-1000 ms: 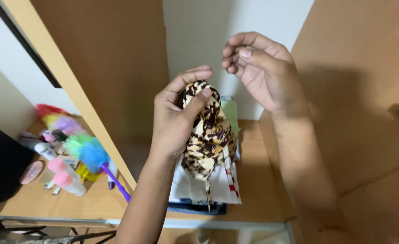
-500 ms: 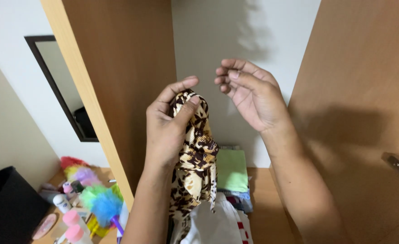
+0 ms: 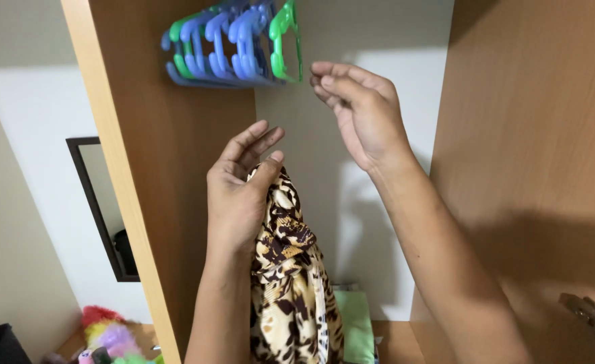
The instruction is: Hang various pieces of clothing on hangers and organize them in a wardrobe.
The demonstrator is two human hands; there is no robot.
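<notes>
While a leopard-print garment [image 3: 291, 283] is pinched at its top by the left hand [image 3: 240, 195], hanging inside the wardrobe, the right hand [image 3: 358, 111] (fingers loosely curled, empty) is raised beside the green hanger [image 3: 285, 37]; hanger-fetching seems in hand, calling for a clean grasp.

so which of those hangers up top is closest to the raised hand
The bright green hanger at the right end of the row. It hangs just left of the right hand; the blue hangers sit farther left.

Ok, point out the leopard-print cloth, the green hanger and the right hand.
leopard-print cloth [image 3: 291, 283], head view, on its hanging folds.
green hanger [image 3: 285, 34], head view, on its frame.
right hand [image 3: 361, 114], head view, on its palm.
</notes>
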